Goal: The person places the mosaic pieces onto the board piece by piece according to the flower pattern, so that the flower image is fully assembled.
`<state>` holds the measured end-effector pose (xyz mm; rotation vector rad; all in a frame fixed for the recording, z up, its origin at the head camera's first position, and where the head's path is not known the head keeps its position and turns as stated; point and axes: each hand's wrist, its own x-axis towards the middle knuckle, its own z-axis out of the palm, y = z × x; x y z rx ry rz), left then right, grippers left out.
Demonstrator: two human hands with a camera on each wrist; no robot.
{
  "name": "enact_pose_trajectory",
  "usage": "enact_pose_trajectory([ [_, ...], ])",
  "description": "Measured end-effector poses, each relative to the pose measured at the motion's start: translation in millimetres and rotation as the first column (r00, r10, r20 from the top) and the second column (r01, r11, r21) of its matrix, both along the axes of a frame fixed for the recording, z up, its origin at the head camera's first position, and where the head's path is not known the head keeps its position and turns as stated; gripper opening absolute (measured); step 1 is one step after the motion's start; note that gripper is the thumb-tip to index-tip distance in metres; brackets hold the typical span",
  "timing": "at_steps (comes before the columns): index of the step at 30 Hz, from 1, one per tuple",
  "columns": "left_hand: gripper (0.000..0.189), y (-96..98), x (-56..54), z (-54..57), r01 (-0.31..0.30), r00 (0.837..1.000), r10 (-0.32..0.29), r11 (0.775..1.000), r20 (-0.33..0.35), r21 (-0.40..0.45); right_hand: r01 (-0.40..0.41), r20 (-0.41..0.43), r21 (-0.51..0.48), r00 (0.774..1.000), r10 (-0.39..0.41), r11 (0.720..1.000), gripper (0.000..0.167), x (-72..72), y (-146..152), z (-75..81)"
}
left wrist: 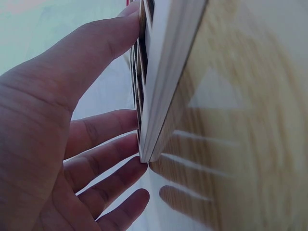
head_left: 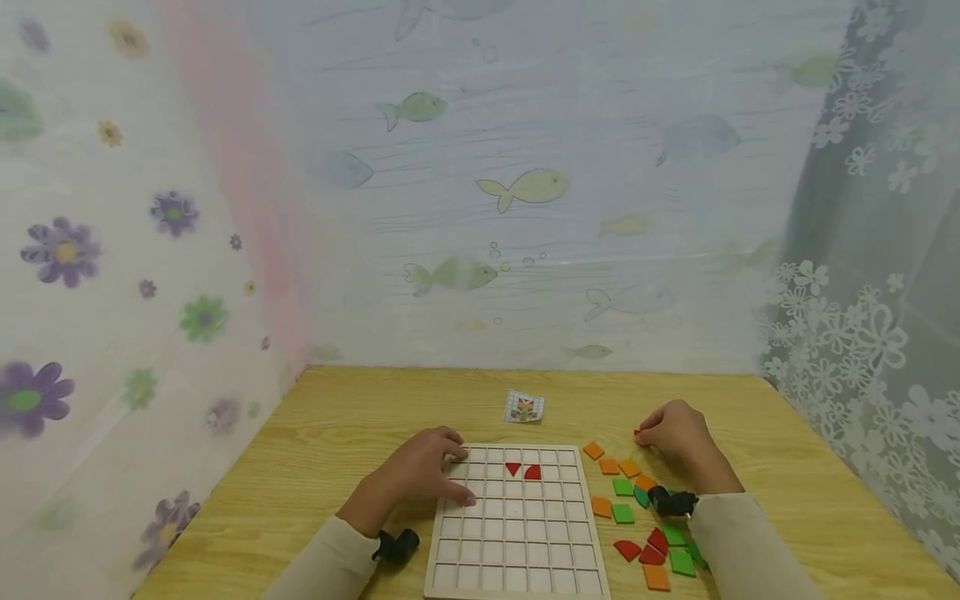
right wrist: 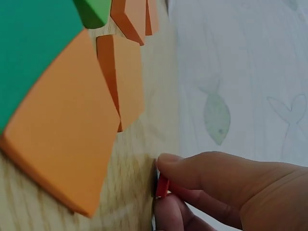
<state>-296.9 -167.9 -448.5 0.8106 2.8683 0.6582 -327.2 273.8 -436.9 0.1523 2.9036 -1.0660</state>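
A pale wooden grid board lies on the table. A red triangle and a red quarter-circle piece sit in neighbouring cells near its far edge. My left hand rests on the board's far left corner, thumb over the cells and fingers spread along the edge; in the left wrist view the fingertips meet the board's rim. To the right of the board, my right hand pinches a small red piece between thumb and fingers, close over the table. Its shape is mostly hidden by the fingers.
Loose orange squares, green squares and red quarter-circles lie scattered right of the board, some under the right forearm. A small printed pattern card lies beyond the board. Printed curtains stand around the table.
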Motion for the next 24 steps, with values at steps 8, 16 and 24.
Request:
enact_pose_trajectory([
  [8,0.079,0.2,-0.4,-0.7,-0.003,1.000,0.003,1.000,-0.003,-0.011,-0.020,-0.046,0.066,0.999,0.023,0.998,0.023,1.7,-0.4,5.2],
  [16,0.077,0.4,1.4,2.0,0.001,1.000,-0.001,1.000,-0.002,-0.015,-0.021,-0.067,0.090,0.997,0.027,0.996,0.026,1.4,-1.3,5.5],
  [24,0.077,-0.2,1.7,1.5,0.000,1.000,0.000,1.000,0.002,-0.013,-0.052,-0.075,0.014,0.996,0.053,0.999,0.022,2.7,-12.1,10.0],
])
